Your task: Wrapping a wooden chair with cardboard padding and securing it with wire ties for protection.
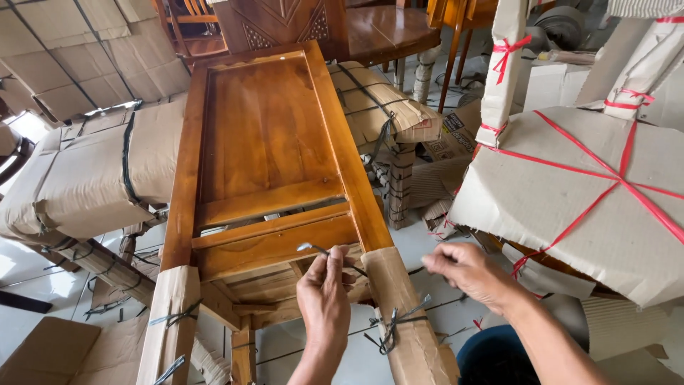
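A wooden chair [267,164] lies tilted through the middle of the frame, its panelled back running toward the upper centre and its two legs coming down to the lower edge, so that the legs are within easy reach of the person looking down on them. Both legs are sheathed in cardboard: the left leg wrap [169,321] at lower left is already cinched with dark strapping, and the right leg wrap [406,314] at lower centre carries a knotted dark plastic strap [393,324] around it. The left hand [324,296] sits at lower centre, just beside the top of the right leg wrap, its fingers [335,260] pinched shut on a thin dark strap end [320,249] that curls up over the chair's lower rail; the grip looks tight, as if keeping the strap taut against the wood. The right hand [470,274], right of centre, is drawn away from the leg with its fingers [434,262] closed together as though pulling the other end of the same strap; the strand itself is too thin there to make out surely. Around them, a cardboard-wrapped piece [92,178] bound in dark strap lies at left, touching the chair's side, and a cardboard-covered round top [577,192] tied with red ribbon [620,178] fills the right of the frame. A bare wooden table [385,28] stands at the upper centre, behind the chair.
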